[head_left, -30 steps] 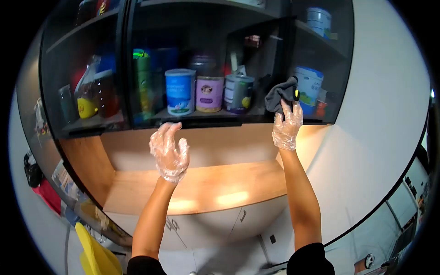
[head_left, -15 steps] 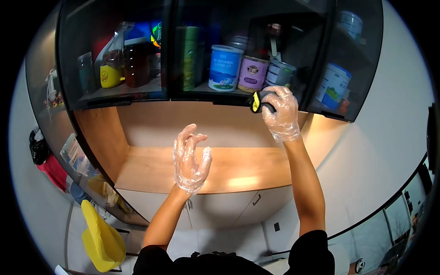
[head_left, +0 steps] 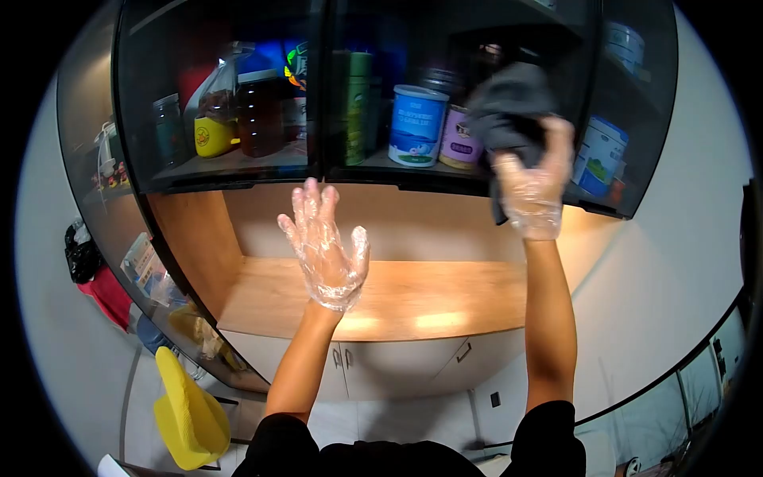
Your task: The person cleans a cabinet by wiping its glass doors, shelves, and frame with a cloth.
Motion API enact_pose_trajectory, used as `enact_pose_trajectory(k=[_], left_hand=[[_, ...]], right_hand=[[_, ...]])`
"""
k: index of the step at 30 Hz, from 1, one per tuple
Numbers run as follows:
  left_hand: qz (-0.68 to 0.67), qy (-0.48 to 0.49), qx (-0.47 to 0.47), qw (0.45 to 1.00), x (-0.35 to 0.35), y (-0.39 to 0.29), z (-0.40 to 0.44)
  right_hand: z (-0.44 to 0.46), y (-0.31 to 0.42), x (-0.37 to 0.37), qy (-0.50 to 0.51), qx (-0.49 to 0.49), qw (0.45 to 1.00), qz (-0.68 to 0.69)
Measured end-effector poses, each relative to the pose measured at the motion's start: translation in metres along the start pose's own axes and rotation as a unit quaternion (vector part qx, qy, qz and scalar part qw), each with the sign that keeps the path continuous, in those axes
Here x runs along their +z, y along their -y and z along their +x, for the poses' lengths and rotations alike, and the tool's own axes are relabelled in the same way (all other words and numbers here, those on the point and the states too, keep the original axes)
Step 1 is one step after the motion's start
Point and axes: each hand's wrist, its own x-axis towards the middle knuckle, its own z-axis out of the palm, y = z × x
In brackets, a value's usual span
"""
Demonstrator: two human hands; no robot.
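A dark grey cloth (head_left: pixel 513 99), smeared by motion, is in my right hand (head_left: pixel 536 187), in front of the upper cabinet's dark glass door (head_left: pixel 445 48). Thumb and fingers grip its lower part, and one end hangs down left of the thumb. Whether the cloth touches the glass I cannot tell. Behind the door stand a blue and white can (head_left: pixel 416 127) and a purple can (head_left: pixel 457 143), the latter partly covered by the cloth. My left hand (head_left: pixel 324 254) holds nothing; its fingers are spread below the cabinet's bottom edge. Both hands wear clear plastic gloves.
Beneath the upper cabinet runs a wooden counter (head_left: pixel 397 294) with white cupboards (head_left: pixel 405 366) under it. Jars and bottles, among them a dark red jar (head_left: pixel 259 119), stand behind the left glass. A yellow chair (head_left: pixel 187 413) is at lower left.
The cloth, bunched in my right hand before, is now spread upward over the door front, and that hand has shifted right. My left hand has risen with its fingers straighter. The view has shifted slightly.
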Motion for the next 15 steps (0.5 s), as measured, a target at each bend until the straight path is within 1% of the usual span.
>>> enact_pose_trajectory(k=[1, 2, 3, 5, 7, 9, 11, 13, 15], left_hand=[[0.009, -0.004, -0.018, 1.0, -0.001, 0.008, 0.002], [0.024, -0.004, -0.035, 0.999, -0.003, 0.013, 0.003], [0.03, -0.006, -0.036, 0.999, -0.004, 0.019, 0.004], [0.043, -0.01, -0.038, 0.998, -0.004, 0.029, 0.003], [0.045, -0.009, -0.01, 0.999, -0.003, 0.029, 0.001], [0.027, -0.037, 0.012, 0.999, 0.008, 0.026, -0.004], [0.013, -0.001, -0.011, 1.0, 0.011, 0.023, -0.007], [-0.014, -0.017, 0.032, 0.999, 0.019, 0.026, -0.014], [0.003, 0.011, 0.012, 1.0, 0.021, 0.018, -0.014]], right_hand=[[0.004, 0.012, 0.013, 0.104, -0.045, 0.994, -0.001], [0.005, 0.029, 0.029, 0.178, -0.063, 0.981, -0.036], [0.0, 0.041, 0.047, 0.228, -0.078, 0.97, -0.03], [-0.014, 0.042, 0.091, 0.234, -0.213, 0.948, -0.042], [-0.029, 0.059, 0.117, 0.258, -0.246, 0.934, 0.005], [-0.045, 0.063, 0.129, 0.294, -0.262, 0.919, 0.005], [-0.047, 0.056, 0.126, 0.281, -0.282, 0.917, -0.016], [-0.046, 0.047, 0.117, 0.273, -0.279, 0.92, -0.026], [-0.039, 0.042, 0.098, 0.294, -0.28, 0.912, -0.048]])
